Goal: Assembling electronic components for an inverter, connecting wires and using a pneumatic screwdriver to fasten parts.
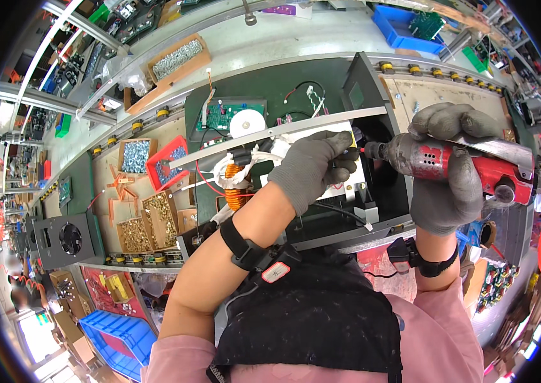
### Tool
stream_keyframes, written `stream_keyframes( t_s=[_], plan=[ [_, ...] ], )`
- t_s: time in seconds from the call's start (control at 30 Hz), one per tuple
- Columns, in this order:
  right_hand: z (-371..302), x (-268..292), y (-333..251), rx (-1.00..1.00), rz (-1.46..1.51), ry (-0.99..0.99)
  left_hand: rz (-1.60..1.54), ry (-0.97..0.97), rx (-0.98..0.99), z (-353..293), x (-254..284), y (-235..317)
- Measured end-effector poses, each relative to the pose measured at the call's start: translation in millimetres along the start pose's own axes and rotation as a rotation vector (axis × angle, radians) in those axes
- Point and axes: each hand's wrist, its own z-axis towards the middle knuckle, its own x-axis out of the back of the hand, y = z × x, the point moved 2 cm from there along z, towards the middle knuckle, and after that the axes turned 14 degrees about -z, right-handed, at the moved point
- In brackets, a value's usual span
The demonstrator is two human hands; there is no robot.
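Note:
In my right hand (pixel 435 207), which wears a grey glove, is a red and grey power screwdriver (pixel 422 158). The tool lies almost level, its nose pointing left into a dark metal equipment case (pixel 390 207). Close to that nose, the gloved fingers of my left hand (pixel 312 165) are curled together over the case. Whatever they pinch is too small or hidden to name. Left of this hand, inside the case, sit a copper-wound coil (pixel 237 186) and bundled white wires. Beyond the case's long metal bar (pixel 277 133) are a white round part (pixel 247 124) and a green circuit board (pixel 219 113).
Boxes of silver screws (pixel 135 156) and brass fasteners (pixel 135 236), plus a red tray (pixel 155 172), stand to the left. A dark panel with a fan (pixel 44 246) lies farther left. Roller rails (pixel 414 69) run behind the case; a blue bin (pixel 385 22) stands beyond.

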Motion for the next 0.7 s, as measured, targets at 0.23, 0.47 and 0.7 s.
stream_keyframes(
  t_s=[0.23, 0.47, 0.7],
  plan=[
    [-4, -5, 9, 0.078, -0.1, -0.05, -0.004, 0.107, -0.029, 1, 2, -3],
    [-4, -14, 8, 0.215, -0.178, -0.189, -0.121, 0.155, -0.068, 2, 1, -9],
    [-10, -16, 5, 0.249, -0.233, -0.21, -0.196, 0.171, -0.12, -3, -5, -10]
  ],
)
